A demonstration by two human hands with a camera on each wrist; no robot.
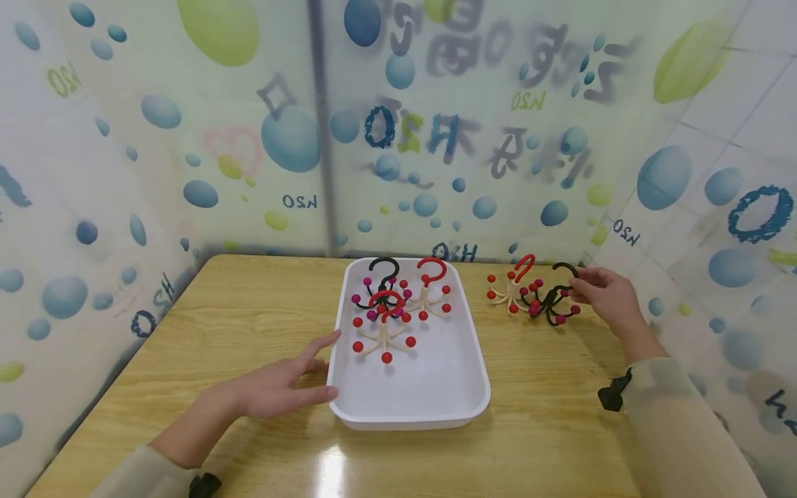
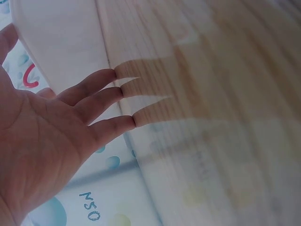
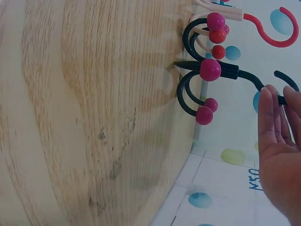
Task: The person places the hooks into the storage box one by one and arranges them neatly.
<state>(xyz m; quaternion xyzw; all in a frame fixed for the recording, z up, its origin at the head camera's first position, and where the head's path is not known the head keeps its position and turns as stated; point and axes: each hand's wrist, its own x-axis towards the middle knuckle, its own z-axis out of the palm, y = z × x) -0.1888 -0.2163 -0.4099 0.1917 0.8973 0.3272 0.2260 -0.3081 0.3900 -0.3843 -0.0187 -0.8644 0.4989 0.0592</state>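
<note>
A white tray point(image 1: 417, 394) sits mid-table and holds three hook-topped hangers: one black with magenta balls point(image 1: 381, 280), two cream with red hooks and red balls point(image 1: 429, 290) point(image 1: 382, 332). My left hand point(image 1: 311, 373) lies flat on the table with straight fingers against the tray's left wall; the left wrist view shows its palm point(image 2: 70, 122) beside the tray point(image 2: 61, 37). Right of the tray stand a cream and red hanger point(image 1: 513, 287) and a black hanger point(image 1: 551, 301). My right hand point(image 1: 582, 287) pinches the black hanger's hook point(image 3: 263, 84).
The wooden table point(image 1: 249, 311) is closed in on three sides by bubble-printed plastic sheeting point(image 1: 124, 173). The two hangers outside the tray stand close to the table's far right corner. Glare lies on the table's front edge.
</note>
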